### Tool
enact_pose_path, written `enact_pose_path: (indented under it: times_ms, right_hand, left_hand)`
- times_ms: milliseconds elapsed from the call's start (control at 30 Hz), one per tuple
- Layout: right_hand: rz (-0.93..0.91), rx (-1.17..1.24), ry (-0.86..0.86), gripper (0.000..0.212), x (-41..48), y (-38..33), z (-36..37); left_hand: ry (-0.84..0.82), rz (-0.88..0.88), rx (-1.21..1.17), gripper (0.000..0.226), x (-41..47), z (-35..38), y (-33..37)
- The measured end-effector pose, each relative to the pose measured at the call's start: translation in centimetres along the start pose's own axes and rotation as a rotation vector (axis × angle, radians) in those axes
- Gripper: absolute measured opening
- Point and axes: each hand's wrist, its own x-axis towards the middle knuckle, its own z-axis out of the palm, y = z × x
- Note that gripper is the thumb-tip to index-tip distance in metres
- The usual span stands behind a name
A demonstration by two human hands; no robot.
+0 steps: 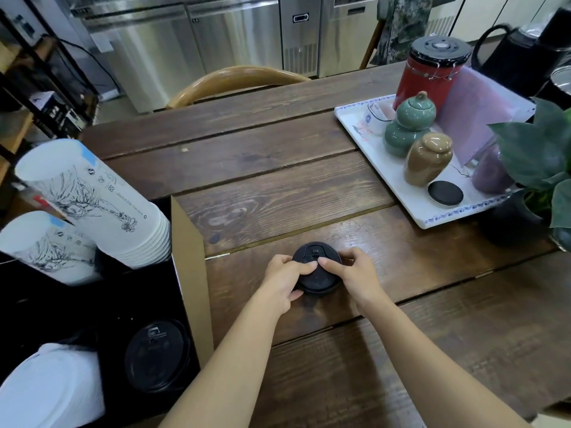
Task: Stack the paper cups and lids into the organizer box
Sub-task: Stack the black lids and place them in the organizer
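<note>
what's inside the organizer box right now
The organizer box holds two stacks of printed paper cups, a stack of black lids and something white at its near corner. Its dark interior hides the floor.

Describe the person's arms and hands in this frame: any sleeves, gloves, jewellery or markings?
Both forearms are bare up to the frame's bottom edge, with no sleeves in view. The left hand and right hand wear no gloves, and no rings, watch, bracelets or markings show. Fingernails look short and unpainted.
</note>
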Motion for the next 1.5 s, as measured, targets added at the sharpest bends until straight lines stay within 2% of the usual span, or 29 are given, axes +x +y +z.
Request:
enact_pose_path:
  times_ms: [67,233,367,567,667,800,833,933,1033,1500]
  right_hand:
    - [-0.04,0.044,0.006,0.032,-0.4,-0.6,0.3]
    - [-0.135,0.07,-0.008,0.04,-1.4,-2.9,0.9]
    - [-0.21,0.105,-0.011,0.027,-3.0,-5.0,2.5]
    - [-0.283,0.109,-0.076,0.02,-6.5,-7.1,6.3]
    - [-0.316,0.079,-0.117,0.031,-8.1,-8.0,8.5]
    - [-0.335,0.023,-0.147,0.053,-10.2,-8.3,11.6]
    - [-0.337,0.014,-0.154,0.055,-10.6,-8.2,12.3]
    - [-0.338,-0.051,-0.188,0.042,-11.8,-7.8,14.1]
    - [-0.328,-0.111,-0.219,0.034,-12.7,-7.1,15.7]
    - [-0.354,-0.504,-0.211,0.038,-15.1,-5.0,19.0]
  left_hand:
    - [-0.024,0.025,-0.023,0.041,-0.5,-0.8,0.2]
    - [-0.013,0.167,-0.066,0.036,-2.4,-2.9,0.8]
    - [0.002,0.288,-0.102,0.044,-4.8,-5.1,1.3]
    - [0.044,0.428,-0.08,0.035,-9.2,-9.8,1.9]
    - [0.068,0.441,-0.114,0.03,-11.2,-12.3,1.7]
    - [0.135,0.479,-0.148,0.011,-12.9,-15.3,0.5]
    - [0.161,0.488,-0.16,0.014,-13.2,-16.1,0.1]
    - [0.249,0.509,-0.177,0.033,-13.7,-18.0,-1.0]
    - [0.31,0.528,-0.185,0.037,-14.0,-19.6,-2.2]
    - [0.438,0.443,-0.077,0.039,-13.0,-22.4,-6.4]
